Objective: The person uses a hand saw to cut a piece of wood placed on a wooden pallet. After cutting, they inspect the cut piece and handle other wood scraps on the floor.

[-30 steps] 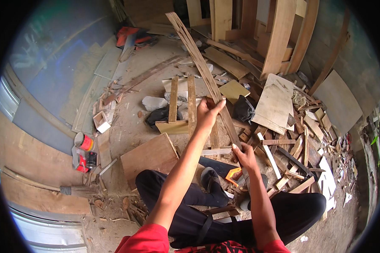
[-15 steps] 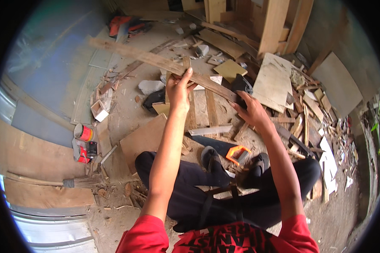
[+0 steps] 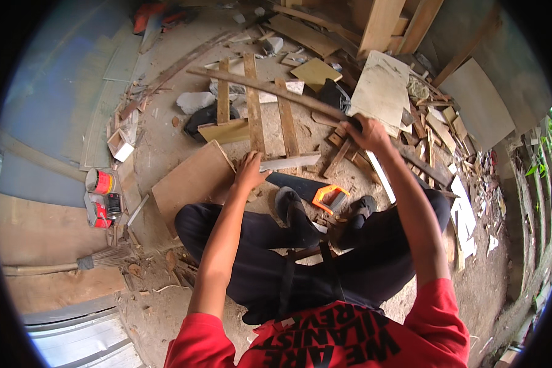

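A long, narrow brown wooden strip [image 3: 276, 92] slants across the view, raised off the floor. My right hand [image 3: 367, 132] is closed around it near its right end. My left hand [image 3: 249, 172] is down low, fingers curled at the left end of a pale wooden strip [image 3: 291, 162], its thumb below that end; the fingertips are partly hidden. Several wooden slats [image 3: 253, 104] lie beyond the pale strip, running away from me. A handsaw [image 3: 328, 197] with an orange and black handle lies in front of my feet, its dark blade pointing left.
A brown board [image 3: 193, 175] lies left of my left hand. Paint cans [image 3: 101, 182] stand at the left, above a broom [image 3: 98, 260]. Scrap wood [image 3: 435, 132] and a pale panel [image 3: 380, 83] are piled at the right. A stone block [image 3: 195, 102] sits beyond the slats.
My left hand has let go of the long strip and dropped to the pale strip. My right hand still holds the long strip. The view has shifted slightly.
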### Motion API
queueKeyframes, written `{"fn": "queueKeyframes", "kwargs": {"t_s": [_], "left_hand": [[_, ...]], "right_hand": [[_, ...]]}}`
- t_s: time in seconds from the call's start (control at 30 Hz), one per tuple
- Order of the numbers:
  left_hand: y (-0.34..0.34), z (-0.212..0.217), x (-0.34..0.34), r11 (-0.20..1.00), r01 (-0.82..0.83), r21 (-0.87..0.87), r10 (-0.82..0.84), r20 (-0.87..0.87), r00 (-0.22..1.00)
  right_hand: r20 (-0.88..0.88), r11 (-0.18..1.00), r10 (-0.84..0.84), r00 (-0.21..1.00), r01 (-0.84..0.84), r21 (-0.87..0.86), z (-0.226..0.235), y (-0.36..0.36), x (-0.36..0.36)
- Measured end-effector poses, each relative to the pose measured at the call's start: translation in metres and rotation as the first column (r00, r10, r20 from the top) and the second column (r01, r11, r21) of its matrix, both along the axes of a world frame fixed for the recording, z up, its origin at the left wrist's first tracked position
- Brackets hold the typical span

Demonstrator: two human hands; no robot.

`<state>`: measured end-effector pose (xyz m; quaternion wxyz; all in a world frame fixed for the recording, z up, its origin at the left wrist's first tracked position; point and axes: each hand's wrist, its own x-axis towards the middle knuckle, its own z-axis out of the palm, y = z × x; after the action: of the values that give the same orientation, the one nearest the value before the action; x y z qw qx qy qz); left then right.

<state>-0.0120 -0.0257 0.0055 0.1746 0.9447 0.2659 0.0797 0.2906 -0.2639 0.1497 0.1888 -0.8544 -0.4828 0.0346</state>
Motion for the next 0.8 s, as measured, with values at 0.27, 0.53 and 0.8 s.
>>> {"fn": "queueKeyframes", "kwargs": {"t_s": [0.27,0.53,0.8], "left_hand": [[-0.031,-0.052,0.051,0.958,0.151,0.245,-0.087,-0.254,0.963],[-0.022,-0.069,0.119,0.971,0.102,0.215,-0.074,-0.136,0.988],[-0.056,-0.071,0.19,0.982,-0.006,0.187,0.015,-0.043,0.999]], "right_hand": [[0.176,0.991,0.023,0.984,0.001,-0.131,0.049,-0.063,0.05],[0.094,0.999,-0.038,0.995,0.041,-0.036,0.002,-0.132,0.058],[0.017,0.98,-0.193,0.981,0.192,0.04,-0.099,-0.169,0.02]]}}
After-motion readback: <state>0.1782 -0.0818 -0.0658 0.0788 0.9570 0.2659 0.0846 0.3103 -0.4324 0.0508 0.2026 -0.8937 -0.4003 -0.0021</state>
